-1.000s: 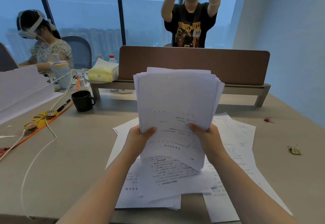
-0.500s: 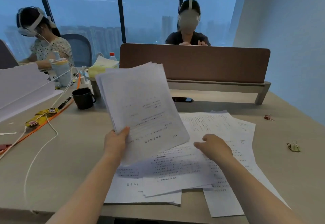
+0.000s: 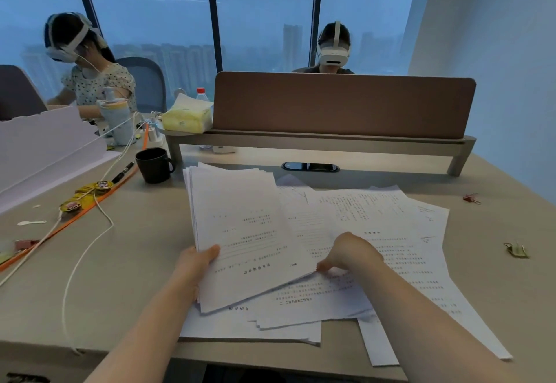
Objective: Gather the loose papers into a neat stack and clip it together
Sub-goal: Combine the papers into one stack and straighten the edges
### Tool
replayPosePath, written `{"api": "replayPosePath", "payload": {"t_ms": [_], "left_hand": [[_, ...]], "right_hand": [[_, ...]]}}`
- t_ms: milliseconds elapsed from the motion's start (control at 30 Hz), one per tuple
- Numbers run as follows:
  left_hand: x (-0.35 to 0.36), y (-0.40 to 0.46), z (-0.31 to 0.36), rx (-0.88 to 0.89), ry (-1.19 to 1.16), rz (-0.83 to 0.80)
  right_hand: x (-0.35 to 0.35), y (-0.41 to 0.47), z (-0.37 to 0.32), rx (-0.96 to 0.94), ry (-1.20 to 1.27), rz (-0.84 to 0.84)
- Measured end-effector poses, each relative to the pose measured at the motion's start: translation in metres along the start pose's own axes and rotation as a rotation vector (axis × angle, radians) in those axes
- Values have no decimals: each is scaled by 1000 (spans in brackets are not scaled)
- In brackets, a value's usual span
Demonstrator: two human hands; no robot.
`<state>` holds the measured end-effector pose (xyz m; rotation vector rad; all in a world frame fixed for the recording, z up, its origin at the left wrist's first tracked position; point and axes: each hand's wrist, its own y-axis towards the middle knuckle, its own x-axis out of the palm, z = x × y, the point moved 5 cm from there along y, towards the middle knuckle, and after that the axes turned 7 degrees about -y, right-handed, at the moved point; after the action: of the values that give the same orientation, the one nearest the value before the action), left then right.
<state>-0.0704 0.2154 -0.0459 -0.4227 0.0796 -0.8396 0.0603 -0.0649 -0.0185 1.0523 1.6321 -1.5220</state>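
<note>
My left hand [image 3: 197, 262] grips a thick bundle of white printed sheets [image 3: 240, 226] by its near left edge, thumb on top; the bundle lies low and tilted over the table. My right hand [image 3: 350, 254] rests on the loose papers [image 3: 391, 226] spread across the table, fingers curled and pinching at a sheet beside the bundle's near right corner. More loose sheets [image 3: 270, 322] lie under the bundle by the table's front edge. A green binder clip [image 3: 517, 249] and a red binder clip [image 3: 471, 198] lie on the table to the right, apart from both hands.
A black mug [image 3: 154, 164] stands at the back left near a pen [image 3: 123, 172], white cables [image 3: 90, 250] and an orange strip. A brown divider [image 3: 343, 104] on a low shelf crosses the back. Two people wearing headsets sit beyond it.
The bundle was upright in both hands, then my right hand let go. My left hand lowered the bundle toward the table. My right hand came down onto the loose sheets.
</note>
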Motion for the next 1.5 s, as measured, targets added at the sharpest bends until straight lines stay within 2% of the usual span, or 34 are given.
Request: {"api": "replayPosePath", "payload": {"t_ms": [133, 367, 467, 700, 867, 1033, 1167, 1233, 1367, 1500], "left_hand": [[-1, 0, -1, -5, -3, -19], [0, 1, 1, 10, -26, -28], [9, 3, 2, 5, -31, -45], [46, -6, -6, 3, -20, -145], [59, -10, -15, 6, 23, -164], [61, -11, -19, 0, 28, -162], [60, -12, -20, 0, 24, -156], [60, -12, -19, 0, 24, -159], [56, -13, -17, 13, 11, -138], [49, -12, -8, 84, -3, -98]], "right_hand": [[-3, 4, 6, 4, 158, 112], [-10, 7, 33, -86, 273, 332], [-26, 6, 62, -54, 294, 402], [-33, 18, 141, 156, 229, 282], [-23, 15, 162, 230, 116, 145], [-23, 11, 159, 207, 101, 158], [-19, 8, 158, 163, 180, 181], [-21, 2, 156, 96, 220, 268], [-43, -12, 153, -41, 315, 569], [-80, -32, 147, -200, 485, 781]]}}
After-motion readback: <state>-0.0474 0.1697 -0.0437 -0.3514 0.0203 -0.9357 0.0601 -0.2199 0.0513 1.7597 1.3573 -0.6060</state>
